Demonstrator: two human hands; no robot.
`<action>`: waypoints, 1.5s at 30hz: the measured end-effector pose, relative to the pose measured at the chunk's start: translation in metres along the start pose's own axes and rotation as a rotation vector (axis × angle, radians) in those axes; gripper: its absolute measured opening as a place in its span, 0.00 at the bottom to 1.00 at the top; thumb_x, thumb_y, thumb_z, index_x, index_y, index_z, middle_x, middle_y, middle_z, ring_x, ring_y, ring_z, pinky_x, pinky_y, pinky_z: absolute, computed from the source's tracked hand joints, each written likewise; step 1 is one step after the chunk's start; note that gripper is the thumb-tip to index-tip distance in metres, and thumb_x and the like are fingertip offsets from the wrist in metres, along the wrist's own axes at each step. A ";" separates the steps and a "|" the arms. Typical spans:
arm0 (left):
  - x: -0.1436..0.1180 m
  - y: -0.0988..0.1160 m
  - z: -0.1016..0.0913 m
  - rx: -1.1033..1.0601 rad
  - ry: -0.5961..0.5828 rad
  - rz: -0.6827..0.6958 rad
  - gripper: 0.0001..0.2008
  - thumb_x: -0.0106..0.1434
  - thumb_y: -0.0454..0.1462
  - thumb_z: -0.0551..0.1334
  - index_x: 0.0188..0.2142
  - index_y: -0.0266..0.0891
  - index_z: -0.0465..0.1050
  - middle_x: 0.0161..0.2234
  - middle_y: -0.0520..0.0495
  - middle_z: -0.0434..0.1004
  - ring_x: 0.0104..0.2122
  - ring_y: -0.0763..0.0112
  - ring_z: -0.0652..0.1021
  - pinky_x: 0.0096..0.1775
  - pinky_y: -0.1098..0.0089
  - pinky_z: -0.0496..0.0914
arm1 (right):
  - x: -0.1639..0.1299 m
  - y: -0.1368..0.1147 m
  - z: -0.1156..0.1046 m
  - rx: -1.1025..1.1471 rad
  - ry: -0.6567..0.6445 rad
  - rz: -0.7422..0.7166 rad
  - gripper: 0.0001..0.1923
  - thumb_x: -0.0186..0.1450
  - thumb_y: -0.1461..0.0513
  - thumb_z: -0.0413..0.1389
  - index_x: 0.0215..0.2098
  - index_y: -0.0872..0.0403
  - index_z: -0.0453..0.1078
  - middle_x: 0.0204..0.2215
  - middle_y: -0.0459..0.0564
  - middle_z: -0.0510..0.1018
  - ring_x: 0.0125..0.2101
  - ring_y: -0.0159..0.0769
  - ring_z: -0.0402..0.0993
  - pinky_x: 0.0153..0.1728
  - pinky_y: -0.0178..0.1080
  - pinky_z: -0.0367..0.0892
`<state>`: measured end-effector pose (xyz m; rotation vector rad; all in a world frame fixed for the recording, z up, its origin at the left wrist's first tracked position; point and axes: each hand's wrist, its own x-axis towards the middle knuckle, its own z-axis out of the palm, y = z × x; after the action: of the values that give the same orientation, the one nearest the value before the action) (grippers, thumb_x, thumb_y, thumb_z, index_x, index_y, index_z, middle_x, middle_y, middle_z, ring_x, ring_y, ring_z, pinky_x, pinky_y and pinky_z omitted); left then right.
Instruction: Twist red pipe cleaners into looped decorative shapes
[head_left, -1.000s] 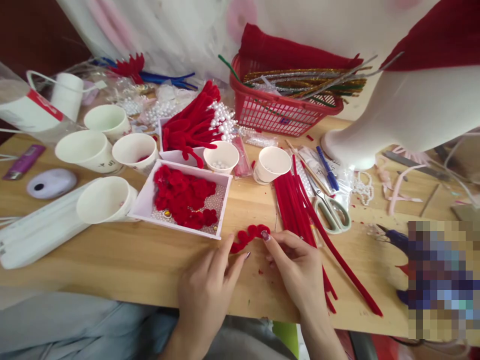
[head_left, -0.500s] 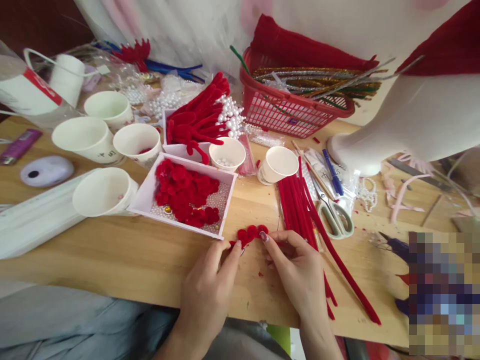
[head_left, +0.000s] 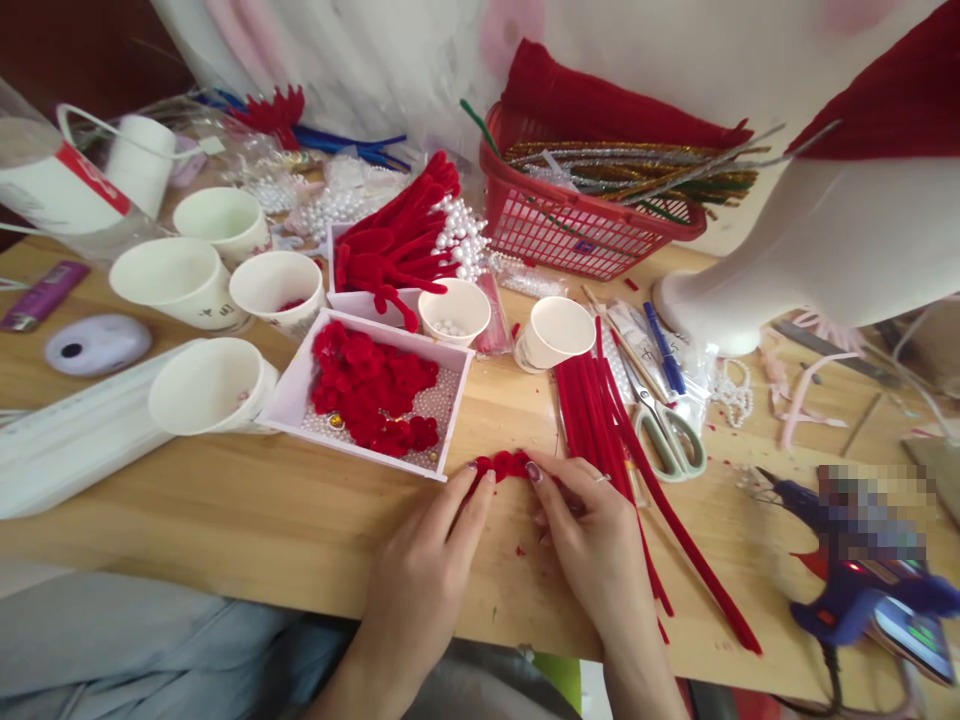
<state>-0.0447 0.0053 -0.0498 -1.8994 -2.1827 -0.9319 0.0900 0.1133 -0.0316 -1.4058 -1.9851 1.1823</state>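
Note:
Between my two hands is a bent red pipe cleaner (head_left: pixel 504 465), curled into several small fuzzy loops. My left hand (head_left: pixel 427 560) pinches its left end with thumb and forefinger. The right end is pinched by my right hand (head_left: pixel 592 530), which wears a ring. Just beyond my left hand sits a white box (head_left: pixel 352 455) holding red fuzzy flower shapes (head_left: pixel 375 385) on a layer of small pearl beads. Straight red pipe cleaners (head_left: pixel 592 410) lie in a bundle right of my right hand, two or so reaching toward the table's front edge.
Scissors (head_left: pixel 670 435) and a blue pen (head_left: pixel 664 348) lie beyond the pipe cleaners. A glue gun (head_left: pixel 840 560) with a lit red light is at the right. Paper cups (head_left: pixel 214 385) stand at the left, a red basket (head_left: pixel 592 230) at the back, a white mannequin (head_left: pixel 772 240) at right.
Both hands still hold the looped pipe cleaner; its loops now look flatter and lower between my fingers. My left fingers have shifted slightly up and right.

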 end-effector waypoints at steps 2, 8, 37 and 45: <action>0.001 0.001 0.000 0.027 -0.034 -0.005 0.22 0.71 0.25 0.46 0.53 0.34 0.76 0.51 0.42 0.83 0.42 0.62 0.85 0.37 0.67 0.81 | 0.000 -0.001 0.000 0.011 0.012 0.031 0.14 0.68 0.56 0.55 0.45 0.51 0.79 0.34 0.52 0.80 0.31 0.40 0.77 0.28 0.39 0.72; 0.008 0.005 0.005 0.041 0.000 -0.003 0.18 0.71 0.26 0.49 0.49 0.31 0.77 0.52 0.39 0.82 0.40 0.62 0.85 0.38 0.68 0.80 | -0.002 -0.005 0.000 0.017 0.022 0.116 0.13 0.66 0.53 0.56 0.38 0.53 0.75 0.29 0.50 0.81 0.24 0.38 0.76 0.27 0.39 0.71; 0.027 0.001 -0.008 -0.141 -0.357 -0.030 0.20 0.68 0.26 0.51 0.54 0.41 0.72 0.44 0.43 0.77 0.40 0.63 0.81 0.36 0.66 0.78 | -0.010 0.009 -0.021 -0.084 -0.106 -0.199 0.12 0.71 0.64 0.53 0.47 0.52 0.77 0.38 0.51 0.80 0.38 0.37 0.79 0.37 0.36 0.74; 0.034 0.007 -0.012 -0.098 -0.406 -0.013 0.12 0.70 0.31 0.55 0.49 0.41 0.73 0.42 0.46 0.79 0.37 0.61 0.81 0.32 0.65 0.75 | -0.009 0.010 -0.024 -0.009 -0.125 -0.190 0.12 0.70 0.66 0.54 0.44 0.50 0.79 0.36 0.48 0.80 0.36 0.35 0.79 0.36 0.34 0.74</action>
<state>-0.0489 0.0294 -0.0218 -2.2934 -2.4002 -0.7156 0.1169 0.1158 -0.0262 -1.1418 -2.1568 1.2013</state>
